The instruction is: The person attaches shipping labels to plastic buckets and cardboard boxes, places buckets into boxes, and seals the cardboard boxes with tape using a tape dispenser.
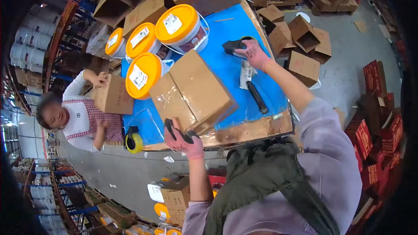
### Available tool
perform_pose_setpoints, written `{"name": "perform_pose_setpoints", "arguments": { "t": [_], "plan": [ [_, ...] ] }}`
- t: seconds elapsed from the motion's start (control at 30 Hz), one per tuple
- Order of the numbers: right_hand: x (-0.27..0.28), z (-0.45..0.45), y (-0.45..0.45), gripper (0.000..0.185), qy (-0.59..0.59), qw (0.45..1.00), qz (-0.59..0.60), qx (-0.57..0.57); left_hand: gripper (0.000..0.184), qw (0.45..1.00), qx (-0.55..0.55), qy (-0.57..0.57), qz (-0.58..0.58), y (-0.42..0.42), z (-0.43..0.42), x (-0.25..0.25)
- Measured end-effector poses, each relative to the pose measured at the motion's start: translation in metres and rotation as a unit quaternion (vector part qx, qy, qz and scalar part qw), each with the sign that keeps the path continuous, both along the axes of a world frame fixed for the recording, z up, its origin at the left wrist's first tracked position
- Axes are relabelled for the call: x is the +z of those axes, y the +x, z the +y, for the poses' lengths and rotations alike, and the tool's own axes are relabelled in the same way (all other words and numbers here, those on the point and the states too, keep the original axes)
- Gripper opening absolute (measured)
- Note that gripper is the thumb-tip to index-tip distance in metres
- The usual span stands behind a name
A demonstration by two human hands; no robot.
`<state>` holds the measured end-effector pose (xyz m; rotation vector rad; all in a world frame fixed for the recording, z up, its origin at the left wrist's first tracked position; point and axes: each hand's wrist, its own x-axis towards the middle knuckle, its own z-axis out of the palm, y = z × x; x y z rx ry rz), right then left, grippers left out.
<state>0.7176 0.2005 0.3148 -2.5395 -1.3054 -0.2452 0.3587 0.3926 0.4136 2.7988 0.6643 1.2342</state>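
A taped cardboard box [191, 89] sits slightly tilted in view on the blue-topped table. My left hand [185, 141], in a pink glove with dark fingertips, grips its near corner. My right hand [256, 55], gloved the same way, is closed around a black tape dispenser [235, 47] beyond the box's right side. Below that hand lies a tool with a black handle [257, 97] and a pale, label-like part; its kind is unclear. Left of the box stand several white buckets with orange lids [140, 76], each lid bearing a white label.
Across the table's left end, a co-worker [82, 109] holds another cardboard box [114, 95]. A yellow tape roll [133, 142] is at the table's left corner. Open cartons [305, 35] lie on the floor to the right, and red boxes [370, 139] are piled farther right.
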Motion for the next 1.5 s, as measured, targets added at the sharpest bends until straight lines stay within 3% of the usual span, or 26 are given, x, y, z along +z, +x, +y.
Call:
{"name": "perform_pose_setpoints", "arguments": {
  "t": [0.03, 0.07, 0.13, 0.17, 0.2, 0.27, 0.3, 0.33, 0.37, 0.4, 0.47, 0.5, 0.57, 0.67, 0.7, 0.73, 0.8, 0.87, 0.9, 1.0, 1.03, 1.2, 1.27, 1.33, 1.5],
  "plan": [
    [0.01, 0.001, -0.006, 0.054, 0.053, 0.992, -0.115, 0.01, 0.051, 1.0, 0.004, 0.001, -0.003, 0.002, 0.006, -0.001],
    [0.016, 0.002, -0.01, 0.062, 0.098, 0.991, -0.051, 0.079, 0.05, 1.0, -0.014, 0.01, -0.002, -0.001, 0.009, -0.004],
    [0.008, 0.005, -0.019, 0.056, 0.045, 0.981, -0.06, 0.178, 0.05, 0.999, -0.005, 0.012, 0.03, -0.006, 0.005, -0.001],
    [0.0, 0.007, -0.02, 0.043, 0.019, 0.973, -0.092, 0.213, 0.051, 1.0, -0.005, 0.005, 0.02, -0.006, 0.005, -0.002],
    [-0.006, 0.006, -0.018, 0.043, 0.016, 0.973, -0.092, 0.213, 0.051, 1.0, -0.007, -0.002, 0.008, -0.007, 0.007, -0.003],
    [0.017, 0.01, -0.02, 0.032, -0.133, 0.981, -0.025, 0.141, 0.055, 0.999, -0.01, -0.018, 0.025, -0.01, 0.008, 0.008],
    [0.029, 0.008, -0.022, 0.025, -0.059, 0.995, -0.008, 0.085, 0.057, 0.998, -0.037, -0.024, 0.038, -0.013, 0.01, 0.012],
    [0.048, 0.009, -0.033, 0.025, -0.062, 0.994, -0.014, 0.085, 0.059, 0.996, -0.062, -0.029, 0.051, -0.016, 0.012, 0.015],
    [0.062, 0.009, -0.049, 0.028, 0.109, 0.989, 0.071, -0.064, 0.065, 0.994, -0.071, -0.053, 0.06, -0.02, 0.014, 0.017],
    [0.078, 0.008, -0.066, 0.03, 0.275, 0.926, 0.149, -0.21, 0.065, 0.994, -0.073, -0.055, 0.056, -0.024, 0.014, 0.02],
    [0.118, 0.004, -0.106, 0.036, 0.424, 0.873, 0.129, -0.203, 0.071, 0.985, -0.105, -0.096, 0.094, -0.028, 0.016, 0.028],
    [0.167, 0.012, -0.15, 0.044, 0.49, 0.831, 0.204, -0.166, 0.075, 0.979, -0.111, -0.125, 0.112, -0.032, 0.015, 0.035],
    [0.174, 0.017, -0.189, 0.052, 0.475, 0.849, 0.159, -0.168, 0.075, 0.972, -0.135, -0.137, 0.133, -0.039, 0.021, 0.049],
    [0.213, 0.028, -0.249, 0.042, 0.384, 0.921, 0.055, 0.006, 0.085, 0.96, -0.179, -0.147, 0.158, -0.053, 0.036, 0.07],
    [0.236, 0.033, -0.272, 0.038, 0.333, 0.937, 0.102, 0.005, 0.083, 0.954, -0.208, -0.165, 0.138, -0.055, 0.038, 0.089],
    [0.24, 0.042, -0.29, 0.038, 0.358, 0.926, 0.121, 0.007, 0.081, 0.93, -0.28, -0.216, 0.103, -0.059, 0.045, 0.094],
    [0.244, 0.051, -0.311, 0.043, 0.367, 0.901, 0.23, 0.026, 0.07, 0.834, -0.396, -0.383, 0.032, -0.069, 0.052, 0.105],
    [0.259, 0.062, -0.336, 0.047, 0.375, 0.881, 0.284, 0.04, 0.058, 0.65, -0.463, -0.603, -0.011, -0.076, 0.051, 0.122],
    [0.261, 0.066, -0.344, 0.052, 0.39, 0.856, 0.337, 0.048, 0.043, 0.618, -0.481, -0.62, -0.03, -0.079, 0.052, 0.124],
    [0.249, 0.078, -0.358, 0.049, 0.439, 0.835, 0.331, 0.028, 0.029, 0.598, -0.474, -0.646, 0.014, -0.092, 0.063, 0.125],
    [0.252, 0.077, -0.362, 0.051, 0.406, 0.866, 0.293, 0.017, 0.029, 0.595, -0.475, -0.648, 0.018, -0.096, 0.064, 0.127],
    [0.242, 0.087, -0.379, 0.052, 0.44, 0.842, 0.312, -0.007, 0.02, 0.644, -0.424, -0.637, -0.007, -0.106, 0.066, 0.114],
    [0.242, 0.087, -0.383, 0.053, 0.457, 0.835, 0.306, 0.005, 0.017, 0.638, -0.421, -0.645, -0.01, -0.11, 0.065, 0.114],
    [0.245, 0.084, -0.388, 0.053, 0.414, 0.888, 0.201, -0.009, 0.015, 0.632, -0.418, -0.652, -0.011, -0.111, 0.064, 0.112],
    [0.24, 0.079, -0.385, 0.053, 0.405, 0.893, 0.197, 0.004, 0.006, 0.607, -0.415, -0.677, -0.031, -0.112, 0.057, 0.113]
  ]
}}
